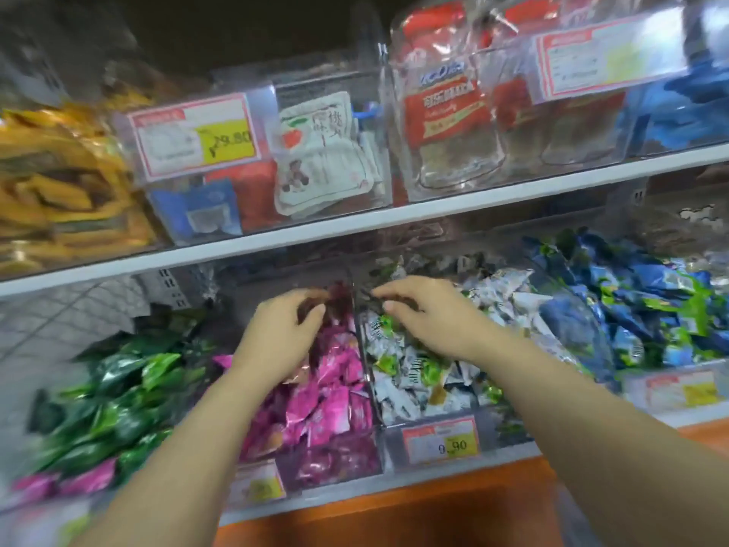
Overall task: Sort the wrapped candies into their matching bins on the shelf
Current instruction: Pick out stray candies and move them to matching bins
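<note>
My left hand (288,329) is over the bin of pink candies (335,396), its fingers curled round a dark-red candy (337,296) near the back of that bin. My right hand (426,315) is over the white-and-green candies (410,373) in the next bin, with thumb and fingertips drawn close. Blur hides whether anything is pinched there, so I cannot tell.

I judge these pieces to be very light, with thin, crinkly wrappers that are probably slick. A pinch across the body or on a crimped end should hold one, and a firm squeeze is unlikely to do harm. The heaps are loose, so digging for 1 piece will likely shift its neighbours.

A clear divider (361,349) stands between the 2 bins and right between my hands, so anything crossing has to be lifted over its edge. Green candies (118,388) fill the space to the left, with a few pink strays (90,477) at their front that look out of place. Blue candies (651,309) are piled to the right. A price tag (442,440) is on the front of the white bin. The upper shelf board (394,223) hangs close above, so there is little room to raise a hand.
</note>
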